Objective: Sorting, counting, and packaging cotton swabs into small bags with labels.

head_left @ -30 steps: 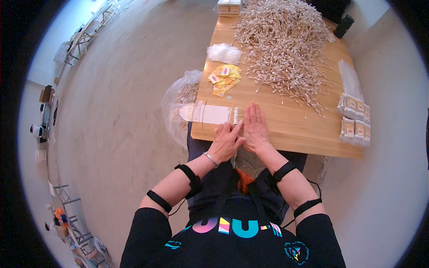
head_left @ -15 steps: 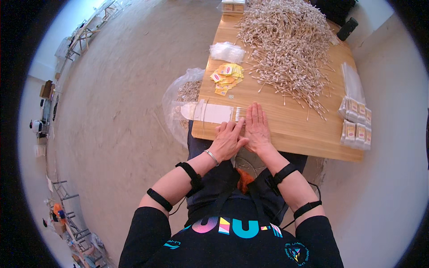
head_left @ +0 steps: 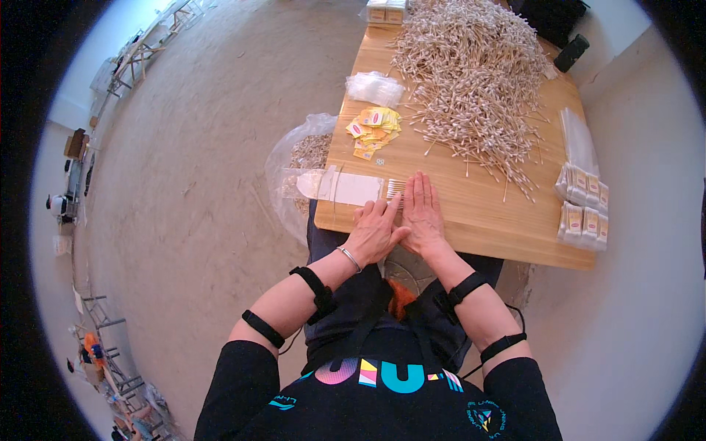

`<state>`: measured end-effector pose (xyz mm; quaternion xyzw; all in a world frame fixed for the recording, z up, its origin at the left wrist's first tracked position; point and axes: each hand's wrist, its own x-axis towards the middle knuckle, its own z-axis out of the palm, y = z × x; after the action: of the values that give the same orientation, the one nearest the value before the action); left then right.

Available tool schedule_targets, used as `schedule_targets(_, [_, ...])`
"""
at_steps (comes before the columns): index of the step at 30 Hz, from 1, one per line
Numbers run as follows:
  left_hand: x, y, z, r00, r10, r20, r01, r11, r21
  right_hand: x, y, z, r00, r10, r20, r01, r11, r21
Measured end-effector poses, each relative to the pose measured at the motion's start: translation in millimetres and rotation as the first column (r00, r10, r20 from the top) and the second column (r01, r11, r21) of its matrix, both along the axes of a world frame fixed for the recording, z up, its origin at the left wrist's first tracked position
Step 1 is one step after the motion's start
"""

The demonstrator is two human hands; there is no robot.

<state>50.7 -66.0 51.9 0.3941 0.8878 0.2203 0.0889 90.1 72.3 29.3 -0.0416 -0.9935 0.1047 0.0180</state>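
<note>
A short row of cotton swabs (head_left: 395,188) lies side by side near the table's front left corner. Against its right side rests my right hand (head_left: 423,214), flat on the wood with the fingers stretched forward. My left hand (head_left: 373,231) is at the near end of the row, its index finger reaching onto the swabs and the other fingers partly bent. Neither hand visibly grips anything, though the fingers cover part of the row. Just left of the swabs is a white flat strip (head_left: 359,189) with a clear sleeve at its outer end.
A big heap of loose cotton swabs (head_left: 478,73) covers the table's far part. Yellow cards (head_left: 373,131) and clear bags (head_left: 375,89) lie left. Filled packs (head_left: 583,223) line the right edge of the wooden table (head_left: 500,231). A plastic sack (head_left: 309,152) stands beside the left edge.
</note>
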Motion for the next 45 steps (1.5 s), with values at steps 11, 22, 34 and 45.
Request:
schedule_targets(11, [-3, 2, 3, 1.0, 0.013, -0.008, -0.013, 1.0, 0.005, -2, -1, -1, 0.998, 0.002, 0.066, -0.006, 0.997, 0.072])
schedule_targets(22, [-7, 5, 12, 0.998, 0.018, 0.059, -0.015, 0.998, -0.059, -2, -3, 9, 0.998, -0.006, 0.066, 0.002, 0.998, 0.06])
schedule_targets(34, [-12, 10, 6, 0.994, 0.068, 0.091, -0.061, 0.995, -0.079, -2, -3, -3, 0.999, -0.009, -0.049, 0.009, 1.0, 0.011])
schedule_targets(45, [-19, 12, 6, 0.989, 0.091, 0.118, -0.075, 0.989, -0.131, -3, -6, 0, 0.999, 0.0, -0.052, -0.001, 1.0, -0.023])
